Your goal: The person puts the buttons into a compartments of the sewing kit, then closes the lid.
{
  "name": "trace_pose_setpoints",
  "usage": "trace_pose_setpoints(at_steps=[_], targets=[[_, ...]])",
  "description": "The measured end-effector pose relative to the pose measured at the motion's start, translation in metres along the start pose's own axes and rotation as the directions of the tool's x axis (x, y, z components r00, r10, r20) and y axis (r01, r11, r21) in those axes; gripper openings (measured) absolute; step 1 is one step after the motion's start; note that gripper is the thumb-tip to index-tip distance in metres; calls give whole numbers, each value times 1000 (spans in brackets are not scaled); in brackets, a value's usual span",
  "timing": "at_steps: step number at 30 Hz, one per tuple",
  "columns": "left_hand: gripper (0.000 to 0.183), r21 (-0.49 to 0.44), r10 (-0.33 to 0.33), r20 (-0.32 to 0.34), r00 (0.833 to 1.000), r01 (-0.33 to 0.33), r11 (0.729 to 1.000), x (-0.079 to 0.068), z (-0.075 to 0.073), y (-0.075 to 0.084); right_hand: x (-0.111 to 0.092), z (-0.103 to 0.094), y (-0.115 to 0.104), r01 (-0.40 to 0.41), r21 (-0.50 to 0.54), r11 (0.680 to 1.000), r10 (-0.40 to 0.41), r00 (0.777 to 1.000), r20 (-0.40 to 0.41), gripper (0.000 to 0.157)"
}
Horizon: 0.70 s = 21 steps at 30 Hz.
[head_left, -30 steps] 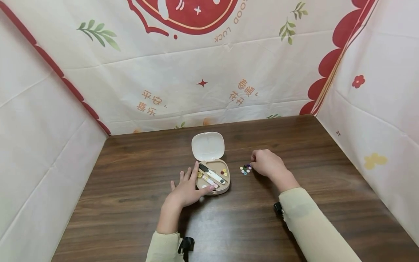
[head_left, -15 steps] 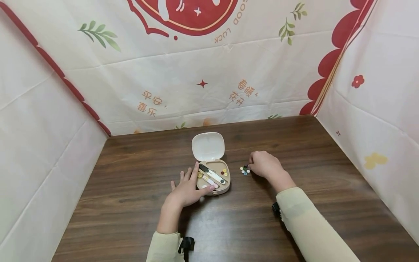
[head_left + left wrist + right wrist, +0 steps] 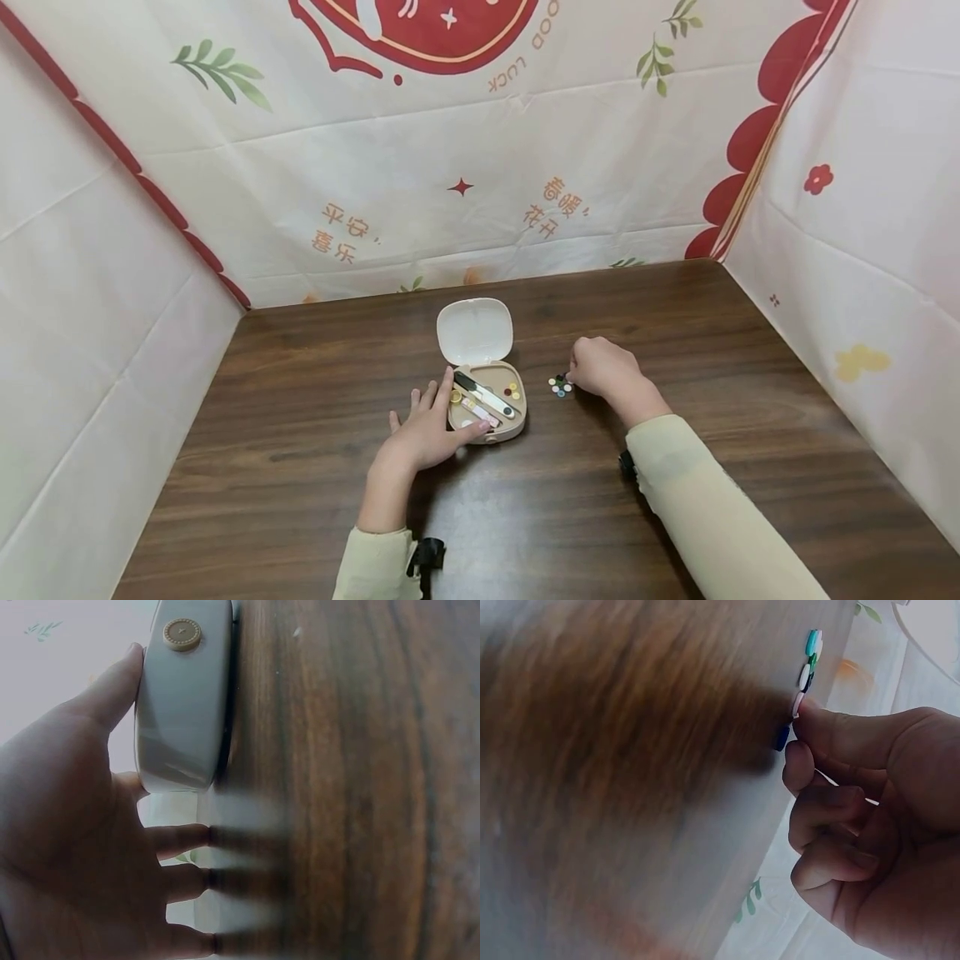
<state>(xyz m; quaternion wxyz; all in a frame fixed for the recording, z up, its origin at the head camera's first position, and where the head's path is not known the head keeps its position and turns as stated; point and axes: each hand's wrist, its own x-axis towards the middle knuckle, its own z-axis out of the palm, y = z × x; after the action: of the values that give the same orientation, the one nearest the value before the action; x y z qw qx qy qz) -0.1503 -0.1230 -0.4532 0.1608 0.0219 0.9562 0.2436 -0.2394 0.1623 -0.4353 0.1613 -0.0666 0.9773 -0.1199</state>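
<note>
My left hand (image 3: 420, 433) spreads its fingers at the left side of a small beige sewing box (image 3: 517, 421), its thumb on the front edge and its index finger along the left rim. The white lid (image 3: 476, 331) stands open. Inside lie a white tool with a black end (image 3: 487, 397), a pale strip, a yellow ring and several small buttons (image 3: 512, 390). My right hand (image 3: 603, 368) is at a cluster of colored buttons (image 3: 559, 385) on the table. In the right wrist view, its thumb and index finger pinch a dark blue button (image 3: 782, 738), other fingers curled.
The dark wooden table (image 3: 300, 375) reaches back to a white printed cloth (image 3: 420, 183), with similar white cloth on both sides. A round button-shaped catch (image 3: 181, 634) sits on the box's front. Black straps circle both wrists.
My right hand has shifted slightly left toward the button cluster and its fingertips now close in at the right edge. The left hand keeps its place on the box.
</note>
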Motion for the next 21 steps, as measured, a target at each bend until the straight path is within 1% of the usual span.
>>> trace_pose_setpoints(at_steps=[6, 10, 17, 19, 21], targets=[[107, -4, -7, 4, 1000, 7, 1000, -1, 0, 0, 1, 3, -3, 3, -23, 1000, -3, 1000, 23, 32], [107, -6, -4, 1, 1000, 4, 1000, -1, 0, 0, 0, 4, -3, 19, -23, 1000, -18, 999, 30, 30], [107, -12, -6, 5, 1000, 6, 1000, -2, 2, -1, -1, 5, -4, 47, -21, 999, -46, 998, 43, 41], [107, -9, 0, -5, 1000, 0, 1000, -1, 2, -1, -1, 5, -4, 41, -24, 999, -40, 998, 38, 41], [107, -7, 3, -7, 1000, -3, 1000, -1, 1, -1, -1, 5, -3, 25, -33, 999, -24, 999, 34, 37]])
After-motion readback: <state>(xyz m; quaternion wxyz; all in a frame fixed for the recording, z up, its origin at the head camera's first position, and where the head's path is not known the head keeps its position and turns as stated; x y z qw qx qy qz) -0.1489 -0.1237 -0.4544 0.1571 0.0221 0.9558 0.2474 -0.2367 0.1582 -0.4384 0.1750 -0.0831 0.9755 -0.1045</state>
